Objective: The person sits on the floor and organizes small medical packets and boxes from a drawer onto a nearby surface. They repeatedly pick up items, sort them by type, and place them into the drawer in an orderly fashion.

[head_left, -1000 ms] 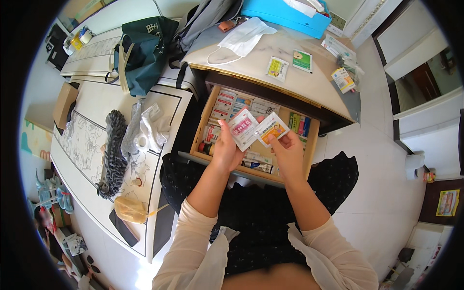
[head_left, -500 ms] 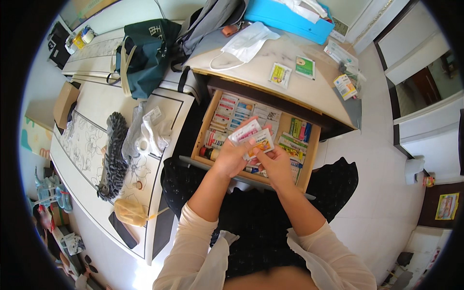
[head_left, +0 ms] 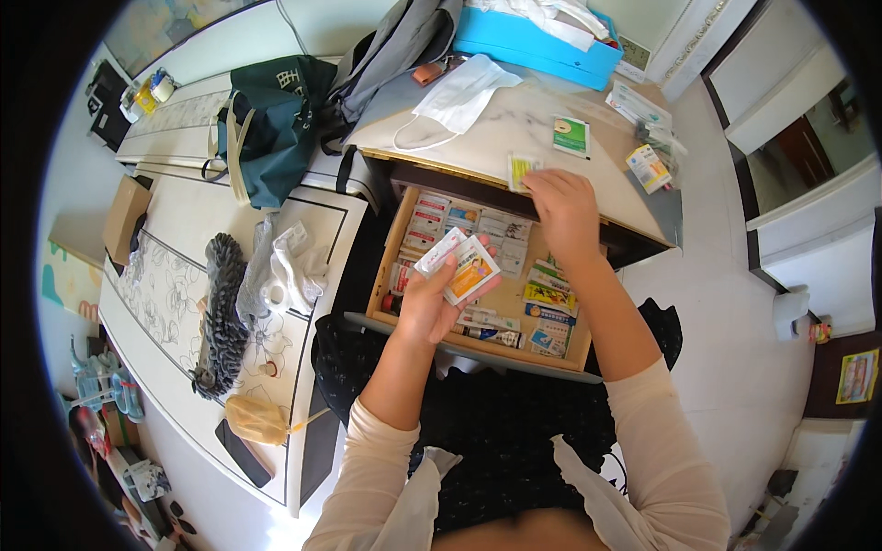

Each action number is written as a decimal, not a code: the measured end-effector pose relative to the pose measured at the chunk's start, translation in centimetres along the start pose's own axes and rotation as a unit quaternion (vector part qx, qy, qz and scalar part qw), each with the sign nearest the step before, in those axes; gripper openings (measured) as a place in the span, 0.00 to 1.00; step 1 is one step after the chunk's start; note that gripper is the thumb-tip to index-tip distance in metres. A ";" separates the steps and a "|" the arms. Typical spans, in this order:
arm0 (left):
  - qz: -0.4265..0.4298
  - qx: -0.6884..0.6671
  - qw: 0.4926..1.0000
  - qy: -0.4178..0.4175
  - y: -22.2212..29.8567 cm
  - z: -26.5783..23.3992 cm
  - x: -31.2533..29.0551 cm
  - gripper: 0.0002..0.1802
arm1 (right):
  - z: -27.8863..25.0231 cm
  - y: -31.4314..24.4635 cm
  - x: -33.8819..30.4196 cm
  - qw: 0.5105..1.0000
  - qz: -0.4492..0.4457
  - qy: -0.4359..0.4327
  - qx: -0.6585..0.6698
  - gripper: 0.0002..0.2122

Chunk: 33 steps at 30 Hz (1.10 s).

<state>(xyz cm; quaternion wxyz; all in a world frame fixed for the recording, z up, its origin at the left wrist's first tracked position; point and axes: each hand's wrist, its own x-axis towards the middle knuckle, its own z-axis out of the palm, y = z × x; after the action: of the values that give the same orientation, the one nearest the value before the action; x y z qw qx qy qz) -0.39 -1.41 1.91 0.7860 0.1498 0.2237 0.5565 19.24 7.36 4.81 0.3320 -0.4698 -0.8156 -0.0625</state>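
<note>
My left hand is closed around a few small flat packets, fanned out above the open drawer. The front packet is white with an orange-yellow picture. At the cabinet top's front edge, my right hand has its fingertips on a yellow-green packet, pinching its right side; the thumb is partly hidden. A green packet lies flat a little farther back and to the right. Inside the drawer are rows of small medicine boxes, packets and tubes; my right forearm covers its right part.
On the cabinet top lie a white face mask, a blue box and a small white-and-yellow box. A dark green bag and a grey backpack stand to the left. A low table holds a grey fluffy duster.
My right hand has left the packets in my left hand and reached up to the cabinet top. The yellow-green packet has shifted toward the front edge. My left hand keeps its packets.
</note>
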 end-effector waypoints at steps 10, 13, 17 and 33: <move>-0.039 -0.023 0.999 -0.024 -0.2 0.0 0.0 0.21 | -2.1 -0.9 -5.8 0.857 0.134 -0.003 0.497 0.14; -0.057 0.007 0.998 -0.020 0.1 0.1 -0.2 0.22 | -2.3 -1.4 -5.7 0.867 0.104 -0.058 0.483 0.12; -0.077 0.022 0.997 -0.013 -0.3 0.0 -0.2 0.23 | -1.5 -3.5 -5.0 0.926 -0.005 -0.124 0.357 0.10; -0.014 0.077 0.995 0.066 -0.6 -1.4 -0.1 0.27 | -1.9 5.3 1.0 0.989 -0.013 -0.145 0.016 0.20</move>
<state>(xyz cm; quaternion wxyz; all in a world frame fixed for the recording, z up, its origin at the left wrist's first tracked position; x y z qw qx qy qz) -0.64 -1.69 0.43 0.7631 0.1693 0.3194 0.5357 24.10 10.20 5.76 0.2169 -0.4580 -0.8620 0.0146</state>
